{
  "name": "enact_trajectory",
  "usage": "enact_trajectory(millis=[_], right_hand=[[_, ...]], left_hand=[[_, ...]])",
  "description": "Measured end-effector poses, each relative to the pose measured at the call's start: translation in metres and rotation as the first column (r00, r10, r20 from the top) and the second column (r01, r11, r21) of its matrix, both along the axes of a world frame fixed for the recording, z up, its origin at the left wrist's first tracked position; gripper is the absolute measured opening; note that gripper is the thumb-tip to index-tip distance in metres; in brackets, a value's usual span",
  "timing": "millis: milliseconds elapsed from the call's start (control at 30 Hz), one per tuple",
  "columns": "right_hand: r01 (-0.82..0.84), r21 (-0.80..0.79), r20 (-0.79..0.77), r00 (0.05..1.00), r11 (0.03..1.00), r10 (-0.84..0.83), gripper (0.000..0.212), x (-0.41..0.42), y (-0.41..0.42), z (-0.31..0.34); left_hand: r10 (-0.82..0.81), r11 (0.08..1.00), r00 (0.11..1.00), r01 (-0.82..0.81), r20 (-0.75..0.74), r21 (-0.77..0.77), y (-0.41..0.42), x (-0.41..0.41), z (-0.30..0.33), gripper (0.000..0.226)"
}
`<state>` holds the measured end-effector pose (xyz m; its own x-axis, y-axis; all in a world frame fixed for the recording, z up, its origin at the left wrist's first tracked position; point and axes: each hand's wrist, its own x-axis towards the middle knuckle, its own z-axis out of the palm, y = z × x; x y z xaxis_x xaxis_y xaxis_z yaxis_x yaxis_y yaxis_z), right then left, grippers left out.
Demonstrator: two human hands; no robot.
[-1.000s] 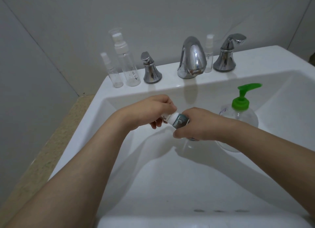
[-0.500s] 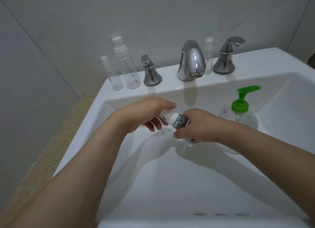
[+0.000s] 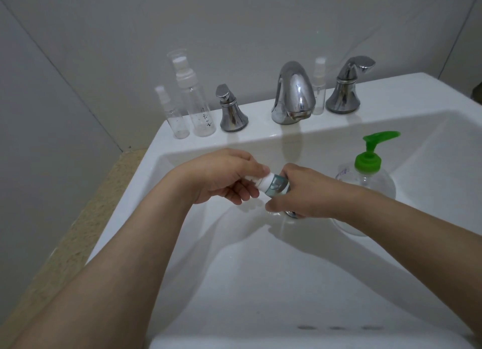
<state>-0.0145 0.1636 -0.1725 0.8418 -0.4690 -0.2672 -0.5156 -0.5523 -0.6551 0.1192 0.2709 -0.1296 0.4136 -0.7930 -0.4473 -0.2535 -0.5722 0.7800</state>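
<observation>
Nearest the camera, three dark overflow slots (image 3: 336, 327) sit in the front wall of the white sink (image 3: 234, 283). Both bare forearms reach over it from 7 and 4 o'clock and meet above the middle of the basin.

There the small bottle (image 3: 277, 187) lies almost on its side in the air over the basin, its top pointing toward 9 o'clock. The left hand (image 3: 221, 177) pinches the white cap (image 3: 263, 183) between thumb and forefinger, with the other fingers (image 3: 242, 193) curled loosely beneath it. The right hand (image 3: 306, 193) wraps around the teal-labelled body, its fingers pressed together and closed on it (most of the label is hidden under them). Whether the cap is on tight or loose cannot be told.

Just below the right hand, at 6 o'clock of the bottle, part of the metal drain (image 3: 290, 214) shows. At 3 o'clock of the bottle a clear soap dispenser (image 3: 365, 181) with a green pump stands inside the basin, partly behind the right wrist.

Farther back, on the sink's ledge at 12 o'clock, stands the chrome spout (image 3: 293, 93), with a chrome left tap handle (image 3: 232, 111) and a right tap handle (image 3: 345, 90) to its sides. A slim spray bottle (image 3: 319, 87) stands between the spout and the right handle. At 11 o'clock a tall clear spray bottle (image 3: 195, 100) and a short spray bottle (image 3: 173, 116) stand side by side. Behind them is the grey wall (image 3: 234, 22).
</observation>
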Motion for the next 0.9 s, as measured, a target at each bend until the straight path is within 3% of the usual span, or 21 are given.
enact_trajectory(millis=[133,333,700,900], right_hand=[[0.009,0.024,0.02,1.0,1.0,-0.009,0.045,0.0,-0.001,-0.001],[0.063,0.061,0.117,0.991,0.996,-0.07,0.046,0.001,-0.002,0.001],[0.11,0.132,0.181,0.974,0.985,-0.133,0.041,0.0,-0.007,0.003],[0.099,0.339,0.192,0.966,0.936,-0.172,0.037,-0.002,-0.012,0.007]], left_hand=[[0.025,1.0,1.0,-0.025,0.0,0.004,0.0,0.001,0.0,0.009],[0.187,0.982,0.982,-0.187,-0.03,0.014,-0.003,0.005,-0.002,0.017],[0.189,0.981,0.982,-0.19,-0.022,-0.05,-0.005,0.004,-0.006,0.017],[0.202,0.968,0.977,-0.209,-0.062,-0.14,-0.004,0.004,-0.004,0.01]])
